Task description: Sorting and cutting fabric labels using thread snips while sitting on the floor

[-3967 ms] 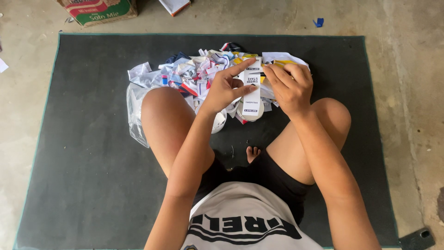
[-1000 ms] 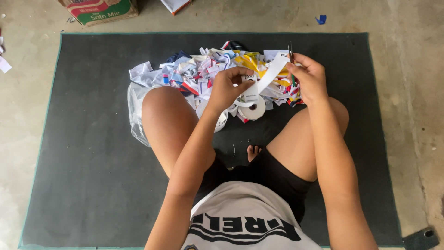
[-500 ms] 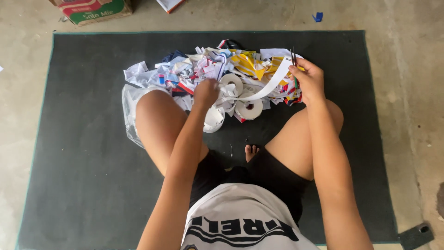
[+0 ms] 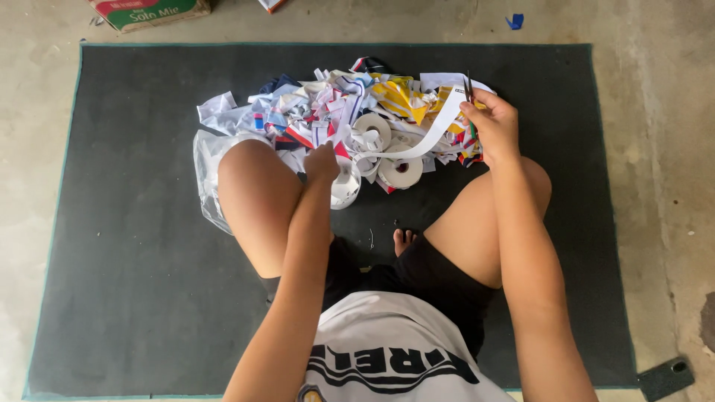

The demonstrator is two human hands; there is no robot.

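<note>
The left hand (image 4: 322, 162) has dropped from the strip to a white tape roll (image 4: 344, 186) near the knee — fingers on it, grip unclear. Farther right, the right hand (image 4: 491, 126) still pinches scissors (image 4: 469, 88) and the paper strip (image 4: 428, 134) over the scrap pile (image 4: 335, 104) — dark mat (image 4: 134, 223) beneath.

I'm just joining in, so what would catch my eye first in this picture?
A bright heap of paper scraps lies on the dark mat before the seated person's knees. The right hand lifts a white strip along with scissors; the left hand reaches among white tape rolls.
</note>
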